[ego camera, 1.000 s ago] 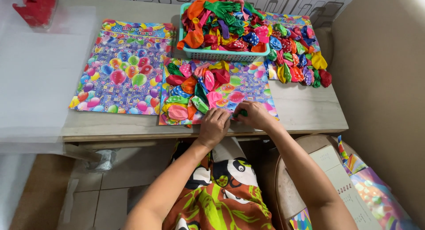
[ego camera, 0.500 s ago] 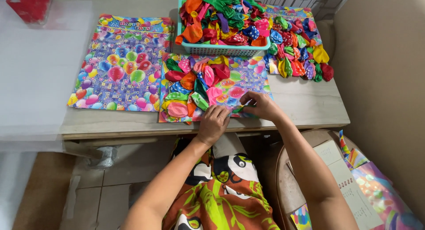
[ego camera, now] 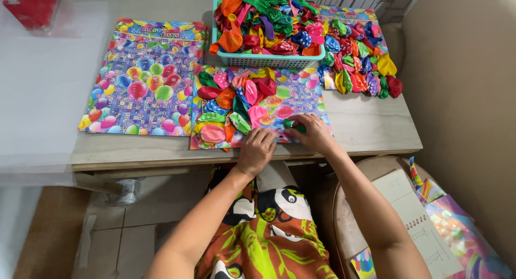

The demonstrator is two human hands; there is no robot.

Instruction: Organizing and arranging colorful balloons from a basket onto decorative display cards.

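A colourful printed card sheet (ego camera: 301, 96) lies on the table in front of me, its left half covered with flat, uninflated balloons (ego camera: 236, 104). My left hand (ego camera: 257, 151) presses down on the sheet's near edge, fingers curled. My right hand (ego camera: 314, 133) rests on the same edge just to the right and pinches a small green balloon (ego camera: 294, 125) against the sheet. Both forearms reach up from the bottom of the view.
A teal basket (ego camera: 269, 60) heaped with loose balloons stands behind the sheet. A bare printed sheet (ego camera: 142, 80) lies to the left, another balloon-covered sheet (ego camera: 357, 64) at the back right. A red object (ego camera: 33, 8) sits far left. A notepad (ego camera: 416, 217) lies beside my right arm.
My right hand has moved slightly right along the sheet's edge with the green balloon. My left hand has stayed at the near edge. The view has shifted a little.
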